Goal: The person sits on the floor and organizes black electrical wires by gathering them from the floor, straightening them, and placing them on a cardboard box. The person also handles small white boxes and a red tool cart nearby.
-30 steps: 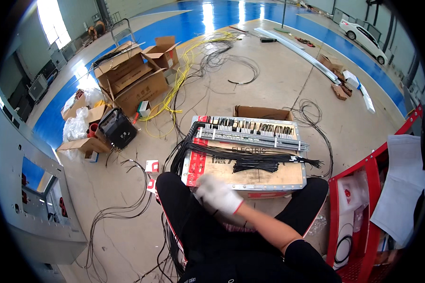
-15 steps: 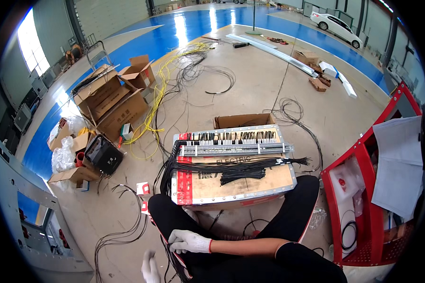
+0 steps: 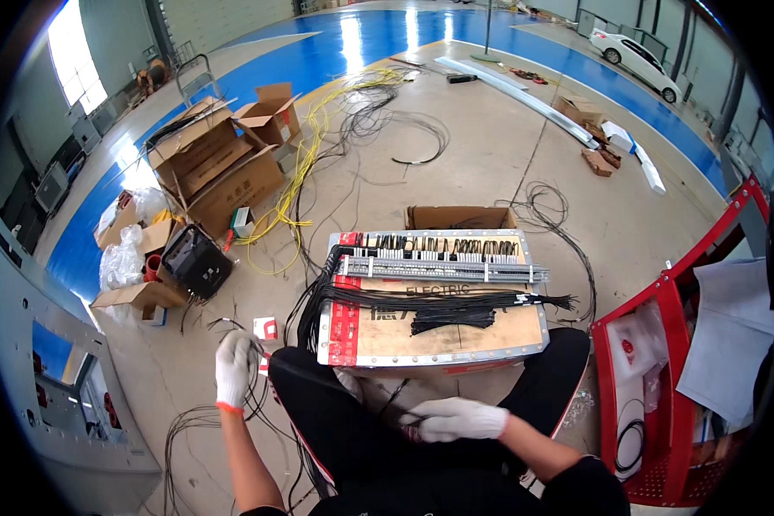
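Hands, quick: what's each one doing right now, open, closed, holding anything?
Left hand: white glove, closed on a black wire out beside the left knee.
Right hand: white glove, resting over the lap by thin black wires; grip cannot be told.

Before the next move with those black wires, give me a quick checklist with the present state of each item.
1. Left hand has a wire: ok, it is raised over the loose black wires on the floor with a strand running from it; exact grip cannot tell.
2. Right hand free: cannot tell, it rests at the lap with fingers curled by a dark wire.
3. Both hands gloved: ok, white gloves.
4. Panel board in reach: ok, it lies right in front of the knees.
5. Wire bundle on the board tidy: ok, gathered and laid across it.
6. Floor on the left free of clutter: not ok, cardboard boxes and yellow cable lie there.
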`<act>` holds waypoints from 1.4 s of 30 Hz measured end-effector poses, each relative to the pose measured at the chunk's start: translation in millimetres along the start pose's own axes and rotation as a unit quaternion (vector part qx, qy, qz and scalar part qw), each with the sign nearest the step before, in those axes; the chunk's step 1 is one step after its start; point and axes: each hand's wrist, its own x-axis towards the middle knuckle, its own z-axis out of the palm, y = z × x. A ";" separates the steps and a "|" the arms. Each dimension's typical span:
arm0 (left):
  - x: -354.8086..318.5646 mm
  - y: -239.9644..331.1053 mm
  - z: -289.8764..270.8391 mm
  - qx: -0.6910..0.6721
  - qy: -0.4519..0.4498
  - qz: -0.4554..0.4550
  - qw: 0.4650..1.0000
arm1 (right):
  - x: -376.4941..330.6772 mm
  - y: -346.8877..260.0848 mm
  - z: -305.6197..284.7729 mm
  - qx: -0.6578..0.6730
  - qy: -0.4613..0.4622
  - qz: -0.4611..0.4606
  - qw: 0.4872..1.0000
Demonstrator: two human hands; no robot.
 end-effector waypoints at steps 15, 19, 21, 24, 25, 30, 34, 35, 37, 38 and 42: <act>125.7 9.3 117.7 0.366 -0.159 0.230 0.887 | -24.2 8.6 -199.8 -0.612 0.576 -0.082 0.536; 100.8 -26.5 139.2 0.364 -0.020 0.168 0.916 | -12.1 13.7 -178.4 -0.631 0.602 -0.117 0.475; 85.5 -31.6 151.7 0.375 0.034 0.148 0.915 | 1.6 13.7 -161.4 -0.623 0.611 -0.173 0.458; 69.7 -36.8 169.8 0.391 0.096 0.138 0.905 | 25.5 -0.4 -125.6 -0.607 0.511 -0.254 0.553; 66.5 -37.5 171.6 0.394 0.112 0.137 0.902 | 33.8 -7.5 -117.3 -0.629 0.488 -0.256 0.548; 78.6 -49.3 166.8 0.237 0.068 0.208 0.947 | 61.8 0.6 -124.5 -0.636 0.467 -0.229 0.570; 79.4 -54.1 163.6 0.187 0.014 0.219 0.957 | 52.1 5.1 -122.3 -0.626 0.495 -0.188 0.573; 78.4 -55.2 161.3 0.201 -0.003 0.248 0.948 | 46.6 7.0 -121.6 -0.624 0.500 -0.166 0.577; 72.1 -48.2 156.1 0.222 -0.048 0.259 0.939 | 41.1 12.7 -125.8 -0.604 0.498 -0.158 0.602; 74.3 -52.2 147.2 0.250 -0.071 0.264 0.929 | 40.6 13.4 -127.7 -0.612 0.486 -0.163 0.603; 84.6 -61.1 145.2 0.260 -0.061 0.248 0.931 | 38.9 15.9 -129.8 -0.625 0.455 -0.215 0.597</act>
